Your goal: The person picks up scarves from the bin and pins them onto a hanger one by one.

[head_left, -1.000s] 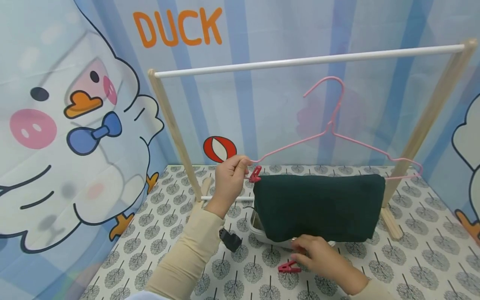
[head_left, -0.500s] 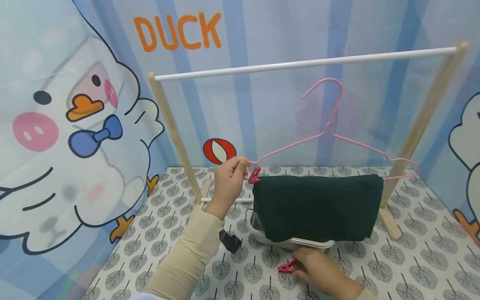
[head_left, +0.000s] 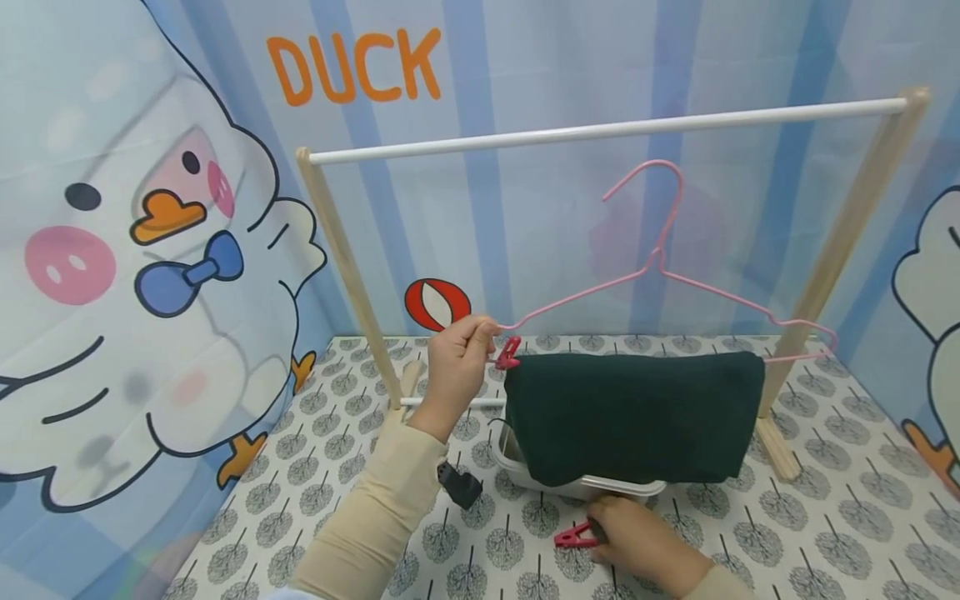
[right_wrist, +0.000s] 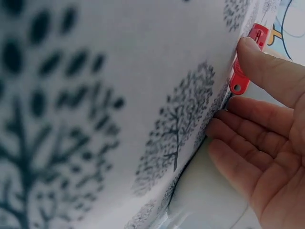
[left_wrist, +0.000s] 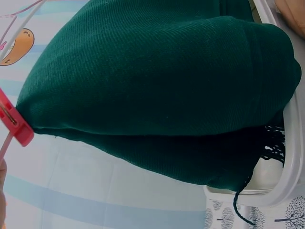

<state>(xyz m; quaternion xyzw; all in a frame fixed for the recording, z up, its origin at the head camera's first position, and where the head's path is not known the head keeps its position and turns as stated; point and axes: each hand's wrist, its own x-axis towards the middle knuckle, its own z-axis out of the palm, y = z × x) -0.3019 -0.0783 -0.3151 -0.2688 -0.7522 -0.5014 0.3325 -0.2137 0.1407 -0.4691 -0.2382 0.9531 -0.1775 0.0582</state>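
Note:
My left hand grips the left end of a pink wire hanger, holding it up in front of the rack. Over the hanger's bottom bar hangs a folded dark green scarf; its fringe shows in the left wrist view. One red clothespin clamps the scarf's left corner to the bar. My right hand is down at the table beside a second red clothespin. The thumb overlaps this clothespin, while the other fingers lie slightly bent below it, a gap showing between.
Behind the scarf stands a rack with a white top rail and wooden posts. Partly hidden under the scarf is a white plastic basin. A tree-print cloth covers the table, and a duck-print curtain hangs behind.
My right hand has come down from the scarf's lower edge to the loose clothespin on the table. The left hand still holds the hanger in about the same place.

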